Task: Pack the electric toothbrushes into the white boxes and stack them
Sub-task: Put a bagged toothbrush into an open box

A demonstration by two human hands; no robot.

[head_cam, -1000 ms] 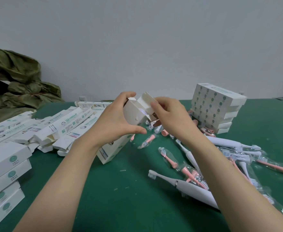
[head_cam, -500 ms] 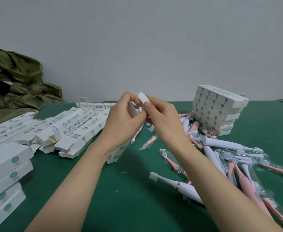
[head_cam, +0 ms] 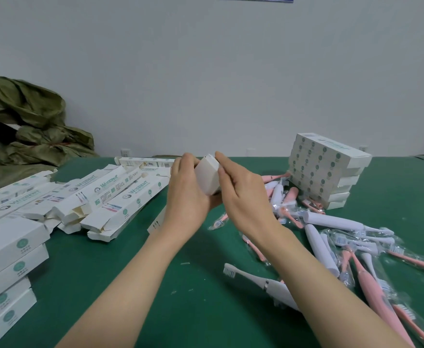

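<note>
My left hand (head_cam: 188,194) grips a long white box (head_cam: 207,175) held above the green table, its end face turned toward me. My right hand (head_cam: 241,192) presses its fingers on the box's end flap, which lies flat against the box. The lower part of the box (head_cam: 155,222) shows below my left wrist. A white electric toothbrush (head_cam: 263,285) lies near my right forearm. White and pink toothbrushes (head_cam: 331,237) in clear wrappers lie scattered to the right.
A stack of packed white boxes (head_cam: 326,169) stands at the back right. Several open boxes (head_cam: 100,197) lie in a row at the left, with another stack of boxes (head_cam: 7,267) at the near left. A green tarp (head_cam: 22,121) is bunched at the far left.
The box's end flap stood open a second ago; my right hand has folded it down and now presses it flat. Both hands shifted slightly left with the box.
</note>
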